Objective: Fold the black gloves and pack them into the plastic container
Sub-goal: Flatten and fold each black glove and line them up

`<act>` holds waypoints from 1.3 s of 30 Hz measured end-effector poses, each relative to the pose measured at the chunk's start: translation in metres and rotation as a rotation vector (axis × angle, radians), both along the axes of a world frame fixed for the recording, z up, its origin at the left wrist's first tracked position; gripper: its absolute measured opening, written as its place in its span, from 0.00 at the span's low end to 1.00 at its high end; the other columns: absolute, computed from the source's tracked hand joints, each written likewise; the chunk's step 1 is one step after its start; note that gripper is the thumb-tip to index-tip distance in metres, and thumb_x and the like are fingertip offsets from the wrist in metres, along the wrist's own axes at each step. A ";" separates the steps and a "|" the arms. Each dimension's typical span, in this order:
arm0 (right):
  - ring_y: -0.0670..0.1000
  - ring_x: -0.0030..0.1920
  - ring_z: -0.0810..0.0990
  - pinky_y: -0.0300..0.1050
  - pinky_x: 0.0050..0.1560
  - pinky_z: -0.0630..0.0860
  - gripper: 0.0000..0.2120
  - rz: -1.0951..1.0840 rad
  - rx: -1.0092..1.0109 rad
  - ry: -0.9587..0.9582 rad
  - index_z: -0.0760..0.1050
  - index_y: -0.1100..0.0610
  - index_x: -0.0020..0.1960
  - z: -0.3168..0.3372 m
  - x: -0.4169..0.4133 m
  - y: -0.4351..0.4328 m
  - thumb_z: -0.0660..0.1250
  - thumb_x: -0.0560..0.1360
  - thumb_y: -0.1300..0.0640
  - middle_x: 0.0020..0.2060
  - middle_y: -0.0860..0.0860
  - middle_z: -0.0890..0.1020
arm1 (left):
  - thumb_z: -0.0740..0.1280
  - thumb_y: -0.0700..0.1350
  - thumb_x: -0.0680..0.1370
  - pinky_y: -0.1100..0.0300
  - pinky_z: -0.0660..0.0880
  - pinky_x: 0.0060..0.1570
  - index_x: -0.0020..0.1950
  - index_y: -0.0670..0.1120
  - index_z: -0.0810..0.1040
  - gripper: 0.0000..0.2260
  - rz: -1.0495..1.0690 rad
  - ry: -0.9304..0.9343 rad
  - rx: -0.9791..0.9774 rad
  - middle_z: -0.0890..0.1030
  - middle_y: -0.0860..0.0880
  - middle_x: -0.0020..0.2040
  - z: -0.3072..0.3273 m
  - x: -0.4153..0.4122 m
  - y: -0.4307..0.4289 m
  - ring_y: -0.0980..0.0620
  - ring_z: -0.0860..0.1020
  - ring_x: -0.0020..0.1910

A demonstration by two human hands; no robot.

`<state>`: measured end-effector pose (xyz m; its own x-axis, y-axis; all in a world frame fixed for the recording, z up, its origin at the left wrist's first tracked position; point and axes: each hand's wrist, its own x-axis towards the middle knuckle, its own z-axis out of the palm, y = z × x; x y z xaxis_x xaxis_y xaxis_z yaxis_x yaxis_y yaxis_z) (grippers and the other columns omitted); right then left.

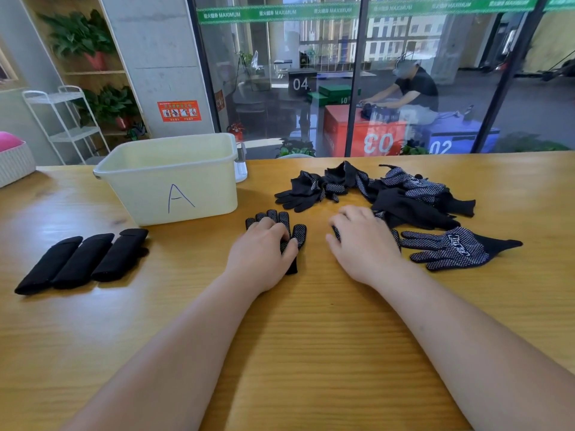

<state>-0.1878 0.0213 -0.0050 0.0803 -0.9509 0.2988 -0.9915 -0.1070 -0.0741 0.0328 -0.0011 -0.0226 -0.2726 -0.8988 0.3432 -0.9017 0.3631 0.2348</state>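
- Head view looked down on a wooden table point(311, 331), with two bare arms reaching out over it.
- The left hand point(261, 248) lay on a dotted glove point(281, 217). Its fingers were loose and pressed down without gripping. The glove's fingertips poked out past the hand.
- The right hand point(364, 241) lay flat too, fingers a little spread, on a second glove point(395, 238) that was mostly hidden under it.
- Just right of the right hand lay a flat glove point(451, 248), dots up, with white letters on it.
- Well left of the left hand lay three folded gloves point(84, 259) in a row, side by side.
- Past the left hand and a bit to its left stood the plastic container point(174, 181). It was pale, with a letter A on its front. Its inside did not show.
- Past the right hand lay a pile of gloves point(410, 194), all mixed up, near its fingertips.
- A smaller clump of gloves point(311, 188) lay between that pile and the container.
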 end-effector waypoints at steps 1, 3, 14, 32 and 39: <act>0.54 0.79 0.62 0.58 0.76 0.67 0.24 0.062 0.051 -0.030 0.71 0.50 0.77 -0.001 0.005 -0.009 0.56 0.86 0.41 0.79 0.49 0.67 | 0.59 0.61 0.85 0.53 0.75 0.49 0.60 0.53 0.80 0.16 0.007 0.012 -0.012 0.77 0.54 0.59 -0.002 0.000 -0.002 0.51 0.76 0.59; 0.54 0.84 0.53 0.60 0.80 0.61 0.27 0.132 0.135 -0.036 0.64 0.49 0.82 -0.006 0.013 -0.027 0.53 0.87 0.39 0.85 0.48 0.58 | 0.59 0.60 0.85 0.53 0.74 0.49 0.59 0.52 0.80 0.16 0.019 0.042 -0.028 0.77 0.53 0.58 -0.006 0.002 -0.007 0.50 0.77 0.57; 0.57 0.81 0.59 0.60 0.81 0.56 0.26 0.072 0.153 0.055 0.65 0.44 0.81 -0.015 0.020 -0.081 0.48 0.86 0.40 0.80 0.47 0.67 | 0.58 0.56 0.86 0.51 0.73 0.56 0.53 0.50 0.81 0.15 0.059 0.143 -0.053 0.77 0.54 0.53 -0.013 0.007 -0.017 0.51 0.76 0.52; 0.55 0.65 0.68 0.56 0.69 0.70 0.17 0.095 -0.037 0.120 0.78 0.45 0.70 -0.015 0.021 -0.061 0.60 0.85 0.45 0.61 0.46 0.76 | 0.58 0.53 0.86 0.51 0.76 0.51 0.51 0.51 0.80 0.13 0.063 0.252 0.039 0.76 0.55 0.49 0.001 0.021 -0.003 0.52 0.75 0.49; 0.52 0.58 0.74 0.52 0.57 0.73 0.09 0.110 -0.111 0.056 0.81 0.44 0.61 -0.005 0.019 -0.055 0.67 0.83 0.46 0.54 0.43 0.82 | 0.61 0.54 0.86 0.54 0.75 0.50 0.55 0.54 0.81 0.10 0.033 0.293 0.076 0.77 0.58 0.51 0.002 0.031 -0.006 0.55 0.74 0.52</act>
